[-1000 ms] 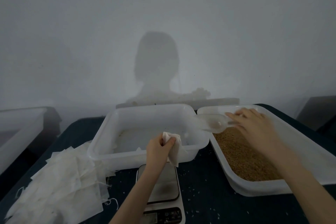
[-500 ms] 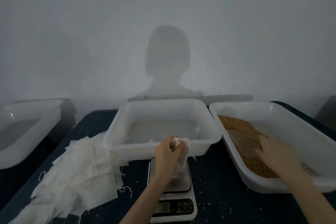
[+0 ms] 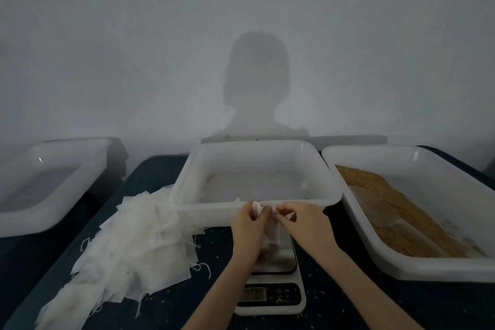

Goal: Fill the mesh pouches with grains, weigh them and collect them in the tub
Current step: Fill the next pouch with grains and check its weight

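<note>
Mesh pouch is up over the scale, just in front of the middle tub, held by both hands. Left hand pinches the top edge on its side; right hand pinches the other side, fingers curled on the fabric. Looks like the mouth is being pulled shut or spread, can't tell which.

To do this step well, imo: keep the mouth uppermost so no grain tips out, find the drawstring w/ fingertips and pull evenly from both sides, then set the pouch square on the scale plate w/ hands fully off before reading. Keep it clear of the tub wall so nothing props the weight.

Grain tray sits to the right, grains banked to its left side; a clear scoop seems to lie in it, hard to be sure. Empty pouches are heaped to the left, strings trailing.

Hard to see: how much grain is in the pouch, since the hands cover most of it. Scale display is too dim to read. Tub bottom is hazy; maybe one or two pouches inside. Another tub at far left is cut off by the frame.
</note>
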